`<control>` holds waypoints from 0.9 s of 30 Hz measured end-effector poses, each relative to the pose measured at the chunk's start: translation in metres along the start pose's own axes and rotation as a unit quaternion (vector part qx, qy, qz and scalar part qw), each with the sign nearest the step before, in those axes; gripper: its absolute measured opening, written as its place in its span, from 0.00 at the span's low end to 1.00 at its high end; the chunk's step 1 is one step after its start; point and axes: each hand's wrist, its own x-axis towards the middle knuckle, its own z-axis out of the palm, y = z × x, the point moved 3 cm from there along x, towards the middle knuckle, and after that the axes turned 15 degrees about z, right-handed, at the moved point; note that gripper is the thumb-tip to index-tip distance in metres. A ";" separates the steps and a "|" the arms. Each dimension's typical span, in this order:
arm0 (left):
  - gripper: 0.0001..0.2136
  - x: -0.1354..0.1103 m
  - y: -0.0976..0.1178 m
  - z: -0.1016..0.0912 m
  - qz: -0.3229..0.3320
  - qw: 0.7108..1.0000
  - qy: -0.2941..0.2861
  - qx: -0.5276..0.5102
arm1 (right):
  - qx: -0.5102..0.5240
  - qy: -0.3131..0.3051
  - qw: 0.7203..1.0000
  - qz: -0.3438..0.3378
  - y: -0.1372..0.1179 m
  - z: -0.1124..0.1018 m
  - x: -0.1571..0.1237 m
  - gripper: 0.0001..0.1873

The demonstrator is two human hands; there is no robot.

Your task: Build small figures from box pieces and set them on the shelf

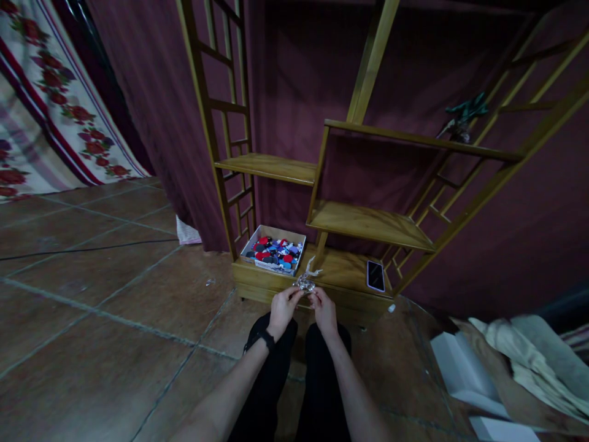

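I sit on the tiled floor with my legs stretched toward a low wooden shelf unit [368,224]. Both hands are raised together above my knees. My left hand [283,307] and my right hand [324,307] pinch a small shiny, pale object [306,281] between their fingertips; what it is I cannot make out. A black band is on my left wrist. Just beyond the hands, on the bottom shelf, stands an open box [275,253] filled with several small red, blue, black and white pieces.
A dark phone [375,275] lies on the bottom shelf to the right. A green object [462,113] rests on the upper right shelf. White boxes and crumpled cloth [519,362] lie at right. A black cable [92,248] crosses the floor at left; floral fabric hangs beyond.
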 end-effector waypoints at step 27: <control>0.08 0.003 -0.009 -0.003 -0.001 0.991 0.009 0.133 | 0.080 0.003 0.996 0.038 0.003 0.017 0.004 0.15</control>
